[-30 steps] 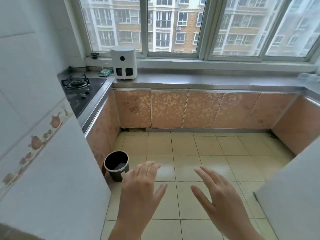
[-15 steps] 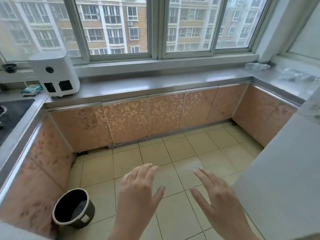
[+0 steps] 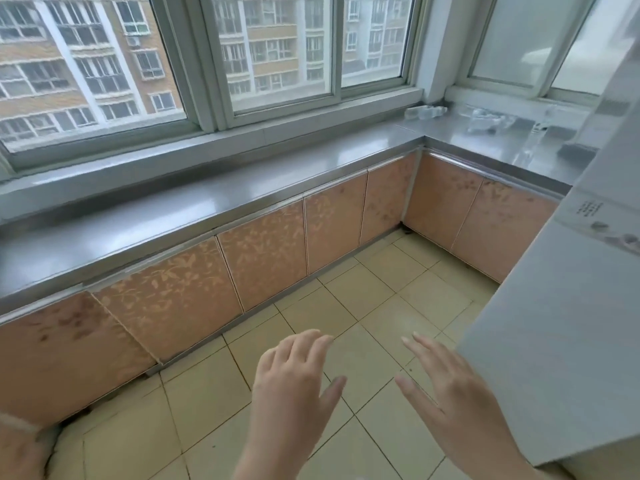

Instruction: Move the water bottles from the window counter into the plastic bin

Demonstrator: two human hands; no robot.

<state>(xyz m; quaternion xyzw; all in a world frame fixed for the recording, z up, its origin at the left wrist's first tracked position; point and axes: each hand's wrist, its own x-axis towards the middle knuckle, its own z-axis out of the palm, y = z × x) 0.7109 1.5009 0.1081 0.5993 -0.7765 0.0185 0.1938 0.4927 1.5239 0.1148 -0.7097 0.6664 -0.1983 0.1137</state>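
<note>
Bright, even daylight from the windows [image 3: 277, 53], soft glare on the counter [image 3: 242, 188], motion blur, wide-angle bending at edges.

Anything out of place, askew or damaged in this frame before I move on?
Yes. The clear bottles in the far counter corner appear to lie on their sides, though they are blurred. The cabinet door at lower left sits askew against its neighbours. Both hands are empty.

Steel counter [image 3: 277, 181] w/ peach cabinets [image 3: 263, 258], beige floor tiles [image 3: 363, 296], big windows [image 3: 277, 46].
</note>
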